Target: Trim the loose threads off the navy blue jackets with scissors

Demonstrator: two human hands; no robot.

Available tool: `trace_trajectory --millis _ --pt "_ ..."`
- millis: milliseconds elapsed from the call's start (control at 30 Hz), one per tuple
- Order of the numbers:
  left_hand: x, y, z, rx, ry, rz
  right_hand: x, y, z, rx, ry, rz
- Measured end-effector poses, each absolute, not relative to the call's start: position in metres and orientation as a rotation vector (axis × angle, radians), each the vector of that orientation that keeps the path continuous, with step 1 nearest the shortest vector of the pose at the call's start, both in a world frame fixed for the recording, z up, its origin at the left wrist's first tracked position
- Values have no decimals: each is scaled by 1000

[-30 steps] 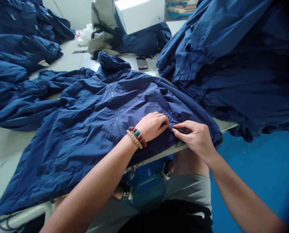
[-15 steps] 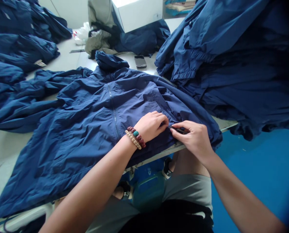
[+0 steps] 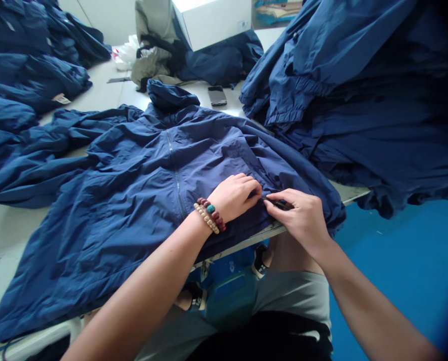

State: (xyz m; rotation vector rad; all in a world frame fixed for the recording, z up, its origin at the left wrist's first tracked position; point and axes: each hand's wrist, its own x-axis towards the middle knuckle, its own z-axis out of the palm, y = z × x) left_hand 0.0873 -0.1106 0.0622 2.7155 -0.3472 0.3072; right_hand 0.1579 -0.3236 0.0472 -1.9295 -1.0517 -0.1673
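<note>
A navy blue hooded jacket point(image 3: 141, 185) with a front zipper lies spread along the near edge of the table. My left hand point(image 3: 237, 196), with two bead bracelets at the wrist, rests on the jacket's right part, thumb and fingers pinching its cloth. Close beside it, my right hand point(image 3: 301, 213) grips small black thread snips point(image 3: 283, 204), mostly hidden by the fingers. Their tip points left to the cloth by my left fingertips. What lies between those fingertips is too small to make out.
Heaped navy garments stand on the right point(image 3: 359, 110) and left point(image 3: 24, 75). Behind the jacket are a phone point(image 3: 217, 95), a white box point(image 3: 216, 22) and a plastic bag point(image 3: 126, 54). The table's edge point(image 3: 242, 244) runs just above my legs, over a blue floor point(image 3: 397, 271).
Both hands stay almost in place, still at the same spot of the jacket. My right hand and the snips have shifted only very slightly.
</note>
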Motion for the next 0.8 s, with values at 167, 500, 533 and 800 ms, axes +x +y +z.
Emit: trace_trajectory --millis 167,500,533,800 --pt "88 -111 61 2719 -333 296 156 -324 47 -1909 -1086 -186" --pt "88 -111 60 2716 -334 305 155 -324 44 -1916 -1103 -212" --pt "88 -111 60 2715 -336 307 155 -324 44 -1915 -1103 -210" --pt "88 -111 61 2716 -338 287 155 -325 43 -1913 -1108 -215"
